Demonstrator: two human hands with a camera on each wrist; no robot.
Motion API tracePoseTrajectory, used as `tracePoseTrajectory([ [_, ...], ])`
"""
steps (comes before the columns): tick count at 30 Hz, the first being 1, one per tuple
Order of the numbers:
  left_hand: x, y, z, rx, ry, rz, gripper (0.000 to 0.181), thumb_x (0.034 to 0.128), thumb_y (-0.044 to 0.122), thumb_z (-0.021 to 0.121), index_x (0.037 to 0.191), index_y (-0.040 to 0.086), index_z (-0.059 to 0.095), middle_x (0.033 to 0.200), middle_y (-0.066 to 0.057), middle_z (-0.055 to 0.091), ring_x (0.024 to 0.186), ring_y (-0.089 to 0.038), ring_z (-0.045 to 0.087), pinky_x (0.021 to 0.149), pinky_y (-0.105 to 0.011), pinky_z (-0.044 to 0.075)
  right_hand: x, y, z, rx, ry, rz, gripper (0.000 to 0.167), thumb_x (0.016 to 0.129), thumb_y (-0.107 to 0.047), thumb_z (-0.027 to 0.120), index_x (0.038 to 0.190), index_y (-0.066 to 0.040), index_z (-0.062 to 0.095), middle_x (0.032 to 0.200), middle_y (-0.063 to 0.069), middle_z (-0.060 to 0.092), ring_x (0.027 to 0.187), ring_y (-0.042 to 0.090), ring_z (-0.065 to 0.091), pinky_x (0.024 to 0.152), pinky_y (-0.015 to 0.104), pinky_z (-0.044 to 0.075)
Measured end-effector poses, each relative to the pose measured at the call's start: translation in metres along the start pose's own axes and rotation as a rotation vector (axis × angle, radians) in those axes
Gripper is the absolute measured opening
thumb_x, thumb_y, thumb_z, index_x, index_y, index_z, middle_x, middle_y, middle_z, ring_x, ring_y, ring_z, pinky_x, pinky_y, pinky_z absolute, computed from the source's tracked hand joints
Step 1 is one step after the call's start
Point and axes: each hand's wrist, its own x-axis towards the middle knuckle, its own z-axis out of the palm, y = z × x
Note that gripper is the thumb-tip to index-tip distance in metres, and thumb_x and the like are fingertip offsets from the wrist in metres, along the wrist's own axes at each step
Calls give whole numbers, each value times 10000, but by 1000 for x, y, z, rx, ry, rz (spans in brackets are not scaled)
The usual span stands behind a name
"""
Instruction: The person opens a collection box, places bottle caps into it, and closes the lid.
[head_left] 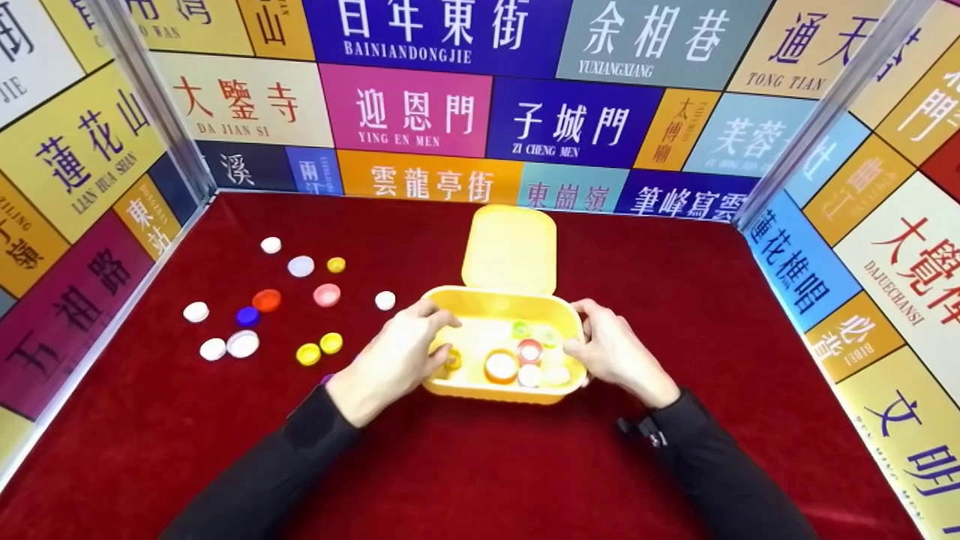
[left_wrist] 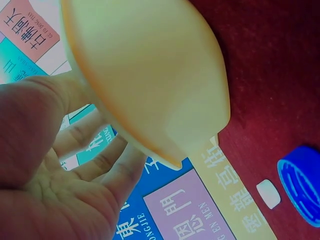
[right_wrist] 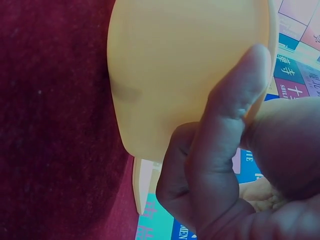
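A yellow plastic box [head_left: 487, 391] stands on the red cloth with its lid [head_left: 511, 251] folded back behind it. Several bottle caps lie inside, among them an orange-rimmed cap [head_left: 501, 366], a red-and-white cap [head_left: 529, 351] and a green cap [head_left: 521, 328]. My left hand [head_left: 401, 349] reaches over the box's left rim, thumb and fingers spread apart, with a yellow cap [head_left: 453, 359] close to the thumb tip. My right hand [head_left: 619, 349] grips the right rim, thumb inside and fingers [right_wrist: 215, 140] against the outer wall. The left fingertips are partly hidden by the wall in the left wrist view.
Loose caps lie to the left on the red cloth [head_left: 480, 472], including a red cap [head_left: 267, 301], a blue cap [head_left: 248, 316], a pink cap [head_left: 327, 295] and a white cap [head_left: 385, 300]. Panels with printed lettering [head_left: 409, 112] stand behind and at both sides.
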Motion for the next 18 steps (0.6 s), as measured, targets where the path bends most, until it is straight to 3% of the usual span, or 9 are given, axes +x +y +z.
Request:
tracePoseTrajectory([
  [11,1,-5,-11,41,15,-24,291,999,72,907,1273,20,826,1211,-168,760,993,-334,723,883,-397,713,-1,0,0,6,-9,28,551,999,-40,728,1535,24,619,832,129,694,518,168,707,519,309,620],
  [18,4,-21,-23,31,77,-102,242,1036,96,854,1276,65,848,1220,-142,787,985,-308,746,902,-432,695,0,-2,-1,5,-12,27,526,1007,-35,735,1517,31,626,859,145,710,532,151,697,517,291,610],
])
